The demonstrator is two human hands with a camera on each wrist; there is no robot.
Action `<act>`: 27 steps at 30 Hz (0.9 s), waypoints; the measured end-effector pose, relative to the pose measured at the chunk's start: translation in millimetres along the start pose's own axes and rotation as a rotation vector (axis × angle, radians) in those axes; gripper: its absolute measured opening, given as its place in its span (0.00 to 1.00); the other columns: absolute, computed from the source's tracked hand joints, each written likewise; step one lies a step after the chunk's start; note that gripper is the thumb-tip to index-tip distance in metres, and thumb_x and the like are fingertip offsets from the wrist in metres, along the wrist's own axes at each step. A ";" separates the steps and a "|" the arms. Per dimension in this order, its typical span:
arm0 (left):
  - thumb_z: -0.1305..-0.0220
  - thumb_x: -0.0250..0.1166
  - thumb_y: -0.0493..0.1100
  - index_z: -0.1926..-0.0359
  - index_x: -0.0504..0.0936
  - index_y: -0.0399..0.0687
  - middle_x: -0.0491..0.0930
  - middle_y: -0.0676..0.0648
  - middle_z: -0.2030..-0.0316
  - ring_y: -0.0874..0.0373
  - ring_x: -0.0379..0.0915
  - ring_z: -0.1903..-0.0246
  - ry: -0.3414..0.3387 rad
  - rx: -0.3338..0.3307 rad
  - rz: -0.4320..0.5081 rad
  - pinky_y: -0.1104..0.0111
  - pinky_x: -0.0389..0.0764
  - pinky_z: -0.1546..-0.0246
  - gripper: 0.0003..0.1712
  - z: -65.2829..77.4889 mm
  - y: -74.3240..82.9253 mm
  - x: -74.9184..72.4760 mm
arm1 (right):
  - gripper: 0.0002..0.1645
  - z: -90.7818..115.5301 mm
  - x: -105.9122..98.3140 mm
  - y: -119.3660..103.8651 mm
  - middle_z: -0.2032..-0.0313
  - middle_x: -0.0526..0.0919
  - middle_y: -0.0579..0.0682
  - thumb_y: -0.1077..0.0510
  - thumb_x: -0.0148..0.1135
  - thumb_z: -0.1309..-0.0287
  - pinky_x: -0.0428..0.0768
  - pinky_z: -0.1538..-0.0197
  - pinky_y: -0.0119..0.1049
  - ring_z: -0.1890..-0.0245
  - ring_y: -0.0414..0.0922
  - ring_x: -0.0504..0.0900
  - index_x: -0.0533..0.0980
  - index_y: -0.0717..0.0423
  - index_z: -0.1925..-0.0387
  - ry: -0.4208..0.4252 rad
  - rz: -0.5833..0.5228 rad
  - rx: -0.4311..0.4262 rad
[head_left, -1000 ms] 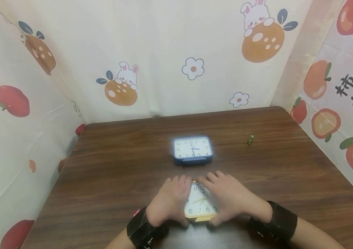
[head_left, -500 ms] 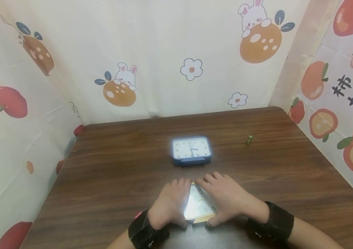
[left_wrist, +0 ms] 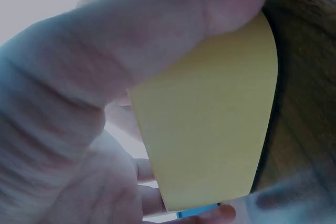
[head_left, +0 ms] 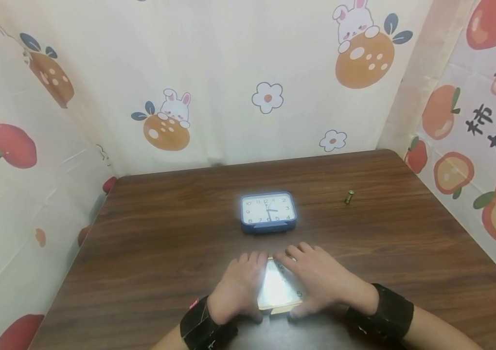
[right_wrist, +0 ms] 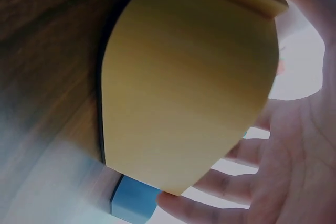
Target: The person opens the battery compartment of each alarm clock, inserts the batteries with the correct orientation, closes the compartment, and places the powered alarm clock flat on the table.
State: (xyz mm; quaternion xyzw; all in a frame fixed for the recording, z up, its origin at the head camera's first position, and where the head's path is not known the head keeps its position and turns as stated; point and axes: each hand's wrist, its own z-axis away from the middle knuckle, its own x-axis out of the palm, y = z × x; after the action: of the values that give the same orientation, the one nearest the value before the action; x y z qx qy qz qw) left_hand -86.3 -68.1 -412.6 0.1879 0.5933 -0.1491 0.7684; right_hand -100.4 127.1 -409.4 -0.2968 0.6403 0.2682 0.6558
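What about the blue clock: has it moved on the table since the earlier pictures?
No: judged against the table's back edge and the small green object, the blue clock keeps the same place.

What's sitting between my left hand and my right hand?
The yellow clock, gripped by the left hand and right hand; the head view shows it.

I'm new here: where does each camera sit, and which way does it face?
Head: on the head, facing forward and down at the yellow-framed rectangular clock; left fingers, right fingers show.
Left wrist: worn there, facing the clock's left side; left fingers show.
Right wrist: likewise, facing its right side; right fingers show.
Both wrist views share the clock.
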 end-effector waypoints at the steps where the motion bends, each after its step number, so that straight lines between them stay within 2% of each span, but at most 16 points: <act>1: 0.93 0.75 0.62 0.44 0.60 0.46 0.68 0.46 0.52 0.53 0.65 0.56 0.004 -0.004 0.007 0.58 0.70 0.57 0.65 0.6 -0.3 -0.5 | 0.63 0.3 -0.3 0.5 0.52 0.71 0.46 0.17 0.53 0.81 0.72 0.61 0.46 0.56 0.45 0.69 0.60 0.45 0.40 0.005 -0.002 -0.003; 5: 0.97 0.77 0.58 0.40 0.57 0.44 0.67 0.44 0.50 0.50 0.64 0.53 0.009 -0.037 0.034 0.56 0.69 0.54 0.71 2.5 -5.3 -4.4 | 0.60 1.4 -3.1 4.9 0.52 0.71 0.45 0.17 0.51 0.77 0.73 0.61 0.45 0.55 0.45 0.69 0.61 0.44 0.41 0.021 -0.027 -0.009; 7: 0.94 0.77 0.56 0.39 0.56 0.44 0.67 0.43 0.49 0.49 0.64 0.52 0.023 -0.049 0.040 0.56 0.69 0.54 0.70 2.9 -10.6 -8.3 | 0.58 2.1 -5.3 8.9 0.52 0.71 0.44 0.17 0.49 0.75 0.73 0.60 0.44 0.54 0.44 0.69 0.61 0.44 0.41 0.028 -0.038 -0.003; 9: 0.86 0.76 0.56 0.38 0.55 0.45 0.67 0.43 0.49 0.49 0.64 0.51 0.044 -0.057 0.039 0.56 0.69 0.53 0.67 4.1 -16.9 -14.1 | 0.56 3.2 -8.6 13.9 0.51 0.70 0.43 0.18 0.48 0.72 0.73 0.59 0.43 0.53 0.44 0.69 0.62 0.43 0.41 0.036 -0.057 0.015; 13: 0.62 0.68 0.57 0.38 0.55 0.46 0.67 0.43 0.47 0.49 0.64 0.49 0.110 -0.097 0.071 0.56 0.69 0.52 0.51 6.5 -30.3 -26.6 | 0.50 5.3 -17.2 25.3 0.51 0.70 0.39 0.22 0.53 0.69 0.72 0.58 0.39 0.53 0.40 0.69 0.62 0.39 0.42 0.070 -0.099 0.049; 16: 0.54 0.63 0.59 0.39 0.57 0.47 0.68 0.44 0.47 0.50 0.64 0.48 0.170 -0.143 0.113 0.56 0.69 0.52 0.44 5.9 -38.7 -33.6 | 0.46 6.7 -24.2 34.9 0.52 0.71 0.37 0.25 0.55 0.66 0.72 0.59 0.38 0.55 0.38 0.69 0.62 0.37 0.42 0.102 -0.124 0.057; 22: 0.53 0.61 0.61 0.40 0.60 0.48 0.69 0.47 0.49 0.54 0.67 0.50 0.292 -0.135 0.239 0.58 0.72 0.54 0.42 -1.6 -52.9 -36.4 | 0.43 7.2 -28.3 56.7 0.52 0.72 0.39 0.31 0.60 0.64 0.72 0.57 0.39 0.53 0.38 0.70 0.64 0.40 0.44 0.162 -0.160 0.091; 27: 0.54 0.61 0.64 0.39 0.59 0.54 0.66 0.51 0.45 0.59 0.63 0.46 0.317 -0.118 0.398 0.58 0.71 0.51 0.43 -6.8 -60.1 -34.4 | 0.45 2.8 -25.6 71.8 0.47 0.69 0.42 0.37 0.64 0.64 0.72 0.52 0.43 0.48 0.41 0.68 0.62 0.44 0.42 0.206 -0.276 0.154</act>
State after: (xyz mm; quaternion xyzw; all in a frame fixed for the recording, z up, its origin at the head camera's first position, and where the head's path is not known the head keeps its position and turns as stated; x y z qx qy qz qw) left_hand -127.9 -117.9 -387.5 0.2768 0.6653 0.0711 0.6897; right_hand -152.0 178.7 -387.1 -0.3564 0.6761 0.0941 0.6380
